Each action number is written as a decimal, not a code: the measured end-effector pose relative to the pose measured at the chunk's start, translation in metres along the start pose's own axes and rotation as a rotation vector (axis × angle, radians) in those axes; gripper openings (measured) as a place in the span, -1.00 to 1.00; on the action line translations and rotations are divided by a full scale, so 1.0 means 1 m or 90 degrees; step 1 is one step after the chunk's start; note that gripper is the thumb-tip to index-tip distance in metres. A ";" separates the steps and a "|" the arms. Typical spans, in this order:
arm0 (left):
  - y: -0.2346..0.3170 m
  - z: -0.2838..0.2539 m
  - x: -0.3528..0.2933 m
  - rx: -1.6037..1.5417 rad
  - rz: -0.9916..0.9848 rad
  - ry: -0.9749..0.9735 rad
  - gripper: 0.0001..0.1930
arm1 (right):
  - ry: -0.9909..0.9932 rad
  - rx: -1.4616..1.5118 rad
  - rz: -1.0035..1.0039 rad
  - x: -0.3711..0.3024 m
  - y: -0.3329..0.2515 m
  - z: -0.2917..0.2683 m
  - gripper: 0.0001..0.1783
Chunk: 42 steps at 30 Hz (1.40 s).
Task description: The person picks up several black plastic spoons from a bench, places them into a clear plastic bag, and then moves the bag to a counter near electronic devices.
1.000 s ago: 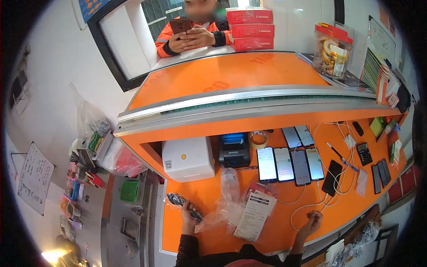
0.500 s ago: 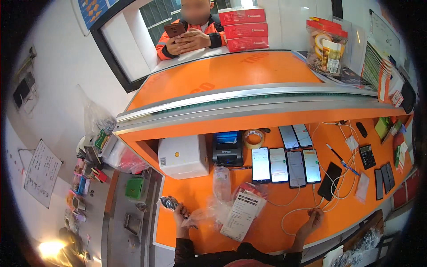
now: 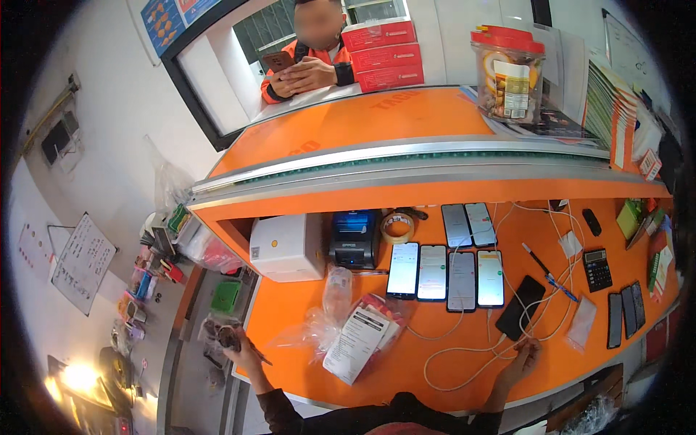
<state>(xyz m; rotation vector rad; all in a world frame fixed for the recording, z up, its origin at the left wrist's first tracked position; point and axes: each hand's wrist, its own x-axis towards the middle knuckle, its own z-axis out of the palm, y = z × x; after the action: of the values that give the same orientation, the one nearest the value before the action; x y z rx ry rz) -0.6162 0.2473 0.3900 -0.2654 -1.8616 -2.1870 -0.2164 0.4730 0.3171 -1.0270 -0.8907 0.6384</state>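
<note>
My left hand [image 3: 241, 346] is out past the counter's left edge, closed round a dark bundle in clear plastic [image 3: 220, 332]. A thin dark pen-like stick [image 3: 262, 355] pokes out from the same hand. My right hand [image 3: 523, 358] hovers low over the counter's front right, fingers curled together beside a white charging cable [image 3: 464, 375]; what they hold, if anything, I cannot make out. A black phone [image 3: 521, 307] lies just above that hand. Between my arms rests a red plastic-wrapped parcel [image 3: 391, 312] with a white printed slip [image 3: 355, 344] on top, next to crumpled clear plastic [image 3: 319, 326].
Several lit phones [image 3: 433, 272] with cables stand in rows mid-counter. Behind are a white box-shaped machine [image 3: 288, 249], a black printer [image 3: 354, 239] and a tape roll [image 3: 397, 227]. A calculator [image 3: 597, 270] sits right. Across the raised orange shelf [image 3: 348, 127], a person holds a phone.
My left hand has moved left with the dark bundle, from over the counter to past its edge. My view has shifted slightly. The right hand stays near the cable.
</note>
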 end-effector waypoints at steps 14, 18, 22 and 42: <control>0.058 0.052 -0.112 -0.371 -0.392 -0.431 -0.49 | -0.323 0.118 0.192 -0.037 -0.038 0.026 -0.82; 0.038 0.091 -0.151 -0.408 -0.638 -0.672 -0.62 | -0.669 0.121 0.154 -0.064 -0.058 0.057 -0.66; 0.038 0.097 -0.178 -0.238 -0.504 -0.695 -0.72 | -0.765 0.132 0.156 -0.079 -0.080 0.075 -0.50; 0.016 0.085 -0.206 -0.082 -0.382 -0.791 -0.72 | -0.456 0.356 0.258 -0.084 -0.040 0.082 -0.48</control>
<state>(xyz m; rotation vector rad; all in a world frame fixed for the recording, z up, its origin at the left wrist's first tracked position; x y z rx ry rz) -0.4173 0.3442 0.3568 -1.5671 -2.5852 -2.8358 -0.3273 0.4269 0.3461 -0.4520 -1.0273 1.5617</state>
